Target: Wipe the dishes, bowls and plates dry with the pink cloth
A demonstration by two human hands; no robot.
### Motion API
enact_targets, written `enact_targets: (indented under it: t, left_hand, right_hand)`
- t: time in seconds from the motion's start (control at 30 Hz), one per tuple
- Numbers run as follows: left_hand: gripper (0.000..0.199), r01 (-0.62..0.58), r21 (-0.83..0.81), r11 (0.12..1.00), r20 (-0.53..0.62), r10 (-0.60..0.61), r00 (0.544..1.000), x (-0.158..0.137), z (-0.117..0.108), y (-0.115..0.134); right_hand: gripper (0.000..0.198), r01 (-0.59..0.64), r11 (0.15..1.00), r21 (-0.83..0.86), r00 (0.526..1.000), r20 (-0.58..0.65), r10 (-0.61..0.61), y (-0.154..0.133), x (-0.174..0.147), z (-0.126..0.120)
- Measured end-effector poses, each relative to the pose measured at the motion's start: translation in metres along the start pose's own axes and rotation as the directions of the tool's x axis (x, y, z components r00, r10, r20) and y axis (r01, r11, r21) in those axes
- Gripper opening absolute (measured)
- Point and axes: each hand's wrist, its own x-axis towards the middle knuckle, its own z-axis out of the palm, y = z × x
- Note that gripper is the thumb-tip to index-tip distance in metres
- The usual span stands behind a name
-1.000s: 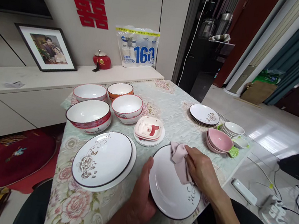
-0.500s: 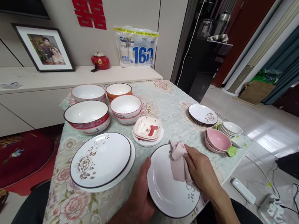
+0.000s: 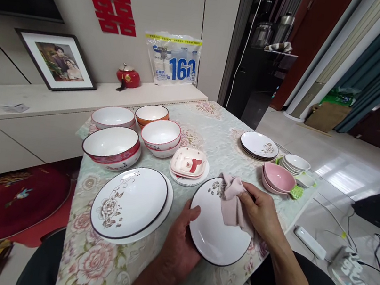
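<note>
My left hand [image 3: 182, 241] grips the left edge of a white plate [image 3: 215, 236] with a dark rim and brown flowers, its thumb on the rim and its fingers underneath. The plate is held tilted above the near side of the table. In my right hand [image 3: 260, 212] is a pinkish-beige cloth [image 3: 234, 201], pressed over the plate's upper right rim. To the left, a larger flowered plate [image 3: 137, 206] rests on a white one. Just beyond the held plate lies a small square dish [image 3: 188, 162] with a red-scarfed bear, stacked on white saucers.
Several bowls [image 3: 111, 142] stand at the table's left. On the right are stacked flowered plates [image 3: 257, 144], pink bowls [image 3: 279, 178] and small white bowls [image 3: 296, 163]. A flowered tablecloth [image 3: 97, 262] covers the table. Behind stands a cabinet [image 3: 183, 95] with a framed photo [image 3: 57, 63].
The plate has turned in my hands, so its flowers now show near the top edge instead of the lower right. The cloth and my right hand have shifted slightly right.
</note>
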Motion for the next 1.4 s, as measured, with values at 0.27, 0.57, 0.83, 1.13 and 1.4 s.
enact_targets:
  t: [0.27, 0.57, 0.83, 1.13, 1.4]
  left_hand:
    - [0.041, 0.068, 0.136, 0.988, -0.032, -0.064, 0.997, 0.003, -0.004, -0.005]
    - [0.041, 0.005, -0.01, 1.0, -0.151, -0.007, 0.989, 0.005, 0.006, -0.005]
    - [0.043, 0.032, -0.001, 0.999, -0.088, -0.032, 0.996, 0.001, 0.008, -0.003]
    - [0.027, 0.111, 0.101, 0.989, -0.052, -0.106, 0.993, 0.0, 0.002, -0.001]
    - [0.032, 0.034, 0.005, 0.999, -0.103, -0.033, 0.994, 0.003, 0.005, -0.005]
  right_hand:
    - [0.031, 0.171, 0.985, -0.024, 0.984, 0.054, -0.17, -0.002, 0.003, 0.002]
    - [0.03, -0.007, 0.993, -0.119, 0.976, 0.215, 0.033, -0.008, 0.001, -0.009]
    - [0.027, -0.089, 0.996, -0.001, 0.976, 0.2, 0.088, -0.001, -0.002, -0.013]
    - [0.028, 0.002, 0.997, 0.075, 0.985, 0.172, -0.015, -0.01, 0.003, -0.008]
    - [0.029, -0.085, 0.996, 0.023, 0.963, 0.257, 0.076, -0.009, 0.002, -0.009]
